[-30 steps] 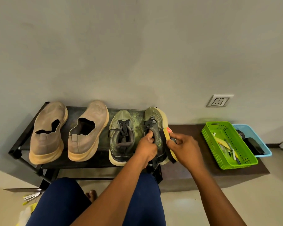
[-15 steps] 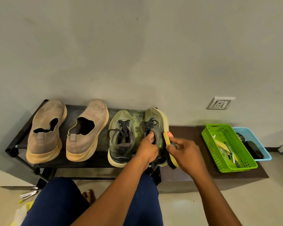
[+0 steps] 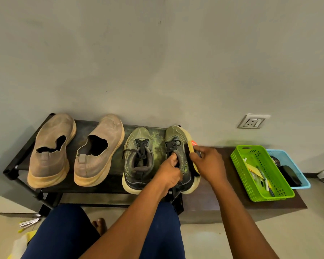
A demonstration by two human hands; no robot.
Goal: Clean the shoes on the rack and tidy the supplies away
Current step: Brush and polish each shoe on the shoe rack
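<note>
At the rack's (image 3: 22, 165) right end, the olive sneaker (image 3: 178, 159) is pinched at its collar by the left hand (image 3: 169, 171) while a yellow brush (image 3: 192, 156) is gripped by the right hand (image 3: 209, 165); a hard stroke could tip it off the edge.

a white wall socket (image 3: 252, 122) sits on the grey wall (image 3: 157, 53); thin white sticks (image 3: 29, 222) lie on the floor (image 3: 297, 230).

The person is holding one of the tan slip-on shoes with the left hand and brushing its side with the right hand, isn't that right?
Not quite. The head view shows the left hand gripping the green lace-up sneaker at the right end of the rack, not a tan slip-on. The right hand does hold the brush against that sneaker's side.
</note>
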